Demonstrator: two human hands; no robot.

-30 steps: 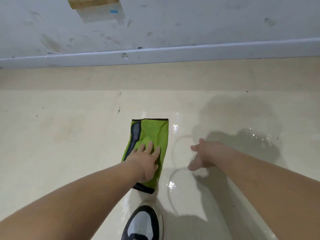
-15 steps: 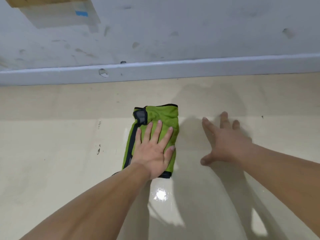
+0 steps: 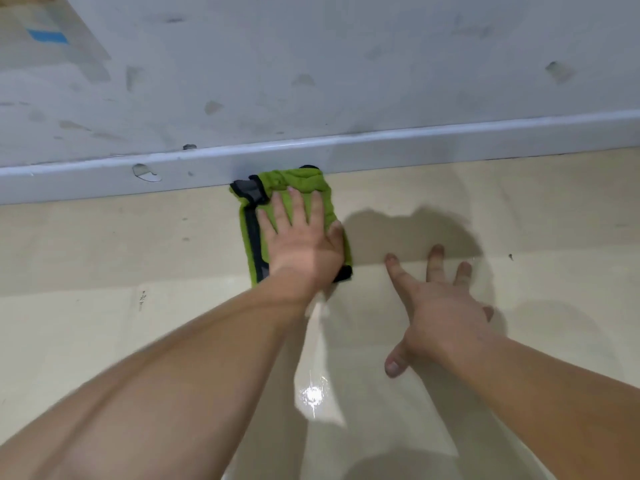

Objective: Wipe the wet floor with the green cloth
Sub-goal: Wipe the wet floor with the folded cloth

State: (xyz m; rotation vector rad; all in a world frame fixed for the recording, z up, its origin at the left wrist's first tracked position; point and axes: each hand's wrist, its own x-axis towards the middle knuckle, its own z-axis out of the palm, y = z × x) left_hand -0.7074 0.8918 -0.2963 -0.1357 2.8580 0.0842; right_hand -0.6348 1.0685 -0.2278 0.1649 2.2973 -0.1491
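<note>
A green cloth [image 3: 298, 184] with a black and grey edge lies on the cream floor [image 3: 104, 334], its far end bunched against the white baseboard. My left hand [image 3: 301, 237] presses flat on it with fingers spread, covering its middle. My right hand [image 3: 440, 317] rests to the right on the bare floor, fingers spread, holding nothing. A shiny wet streak [image 3: 313, 393] runs toward me from the cloth's near edge.
The white baseboard [image 3: 450, 147] and a scuffed grey wall [image 3: 346, 64] close the far side right behind the cloth. A piece of blue tape [image 3: 46, 36] sits on the wall at top left. Bare floor stretches left and right.
My left hand has pushed the cloth away from me until it met the baseboard and bunched up. My right hand moved forward along the floor.
</note>
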